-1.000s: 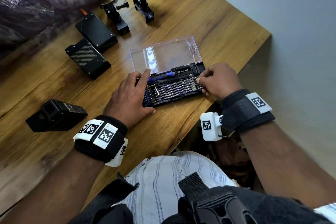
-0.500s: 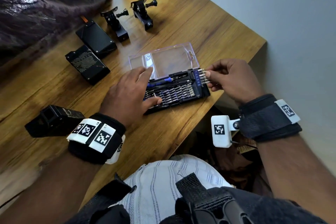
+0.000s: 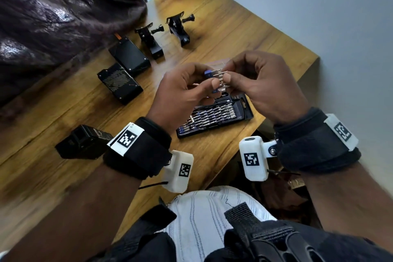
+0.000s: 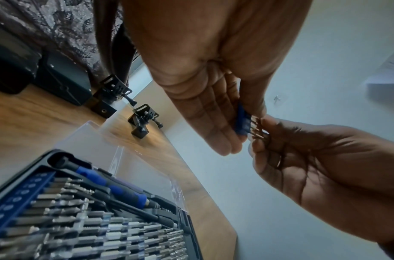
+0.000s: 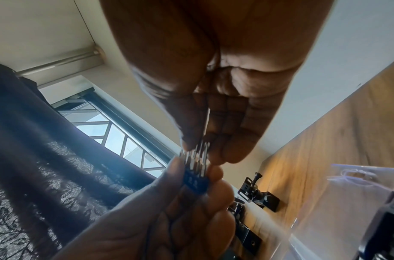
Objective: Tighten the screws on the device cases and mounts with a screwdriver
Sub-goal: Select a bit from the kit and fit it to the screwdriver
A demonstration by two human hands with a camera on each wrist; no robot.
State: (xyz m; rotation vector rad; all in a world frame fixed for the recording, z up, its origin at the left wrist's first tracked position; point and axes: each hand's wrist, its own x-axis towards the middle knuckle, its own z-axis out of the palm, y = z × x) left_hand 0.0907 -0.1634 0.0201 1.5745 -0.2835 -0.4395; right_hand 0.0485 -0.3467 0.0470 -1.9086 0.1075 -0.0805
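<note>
**Picking a bit from the little blue rack**

The wooden tabletop [image 3: 244,34] carries it all. Far and left lie two black box-shaped device cases [image 3: 120,83], behind them two black hinged camera mounts [image 3: 177,32], and a third dark case [image 3: 83,144] sits near the left edge. Close in, at the right edge, the open black bit kit [image 3: 214,119] holds rows of steel bits, with the blue-and-black screwdriver handle [image 4: 111,188] still in its slot.

Above the kit, the left hand [image 3: 182,93] pinches a small blue plastic bit rack [image 5: 195,182] by its body, thumb one side, fingers the other. The right hand [image 3: 268,85] has fingertips closed on the thin steel bits [image 5: 200,153] standing out of it.

These bits look light, stiff and slick, so I'd expect one to slip easily. Holding the rack by its plastic block seems wise, drawing a single bit straight out by its shank. The cases and mounts look rigid, probably safest steadied by their flat sides.
</note>
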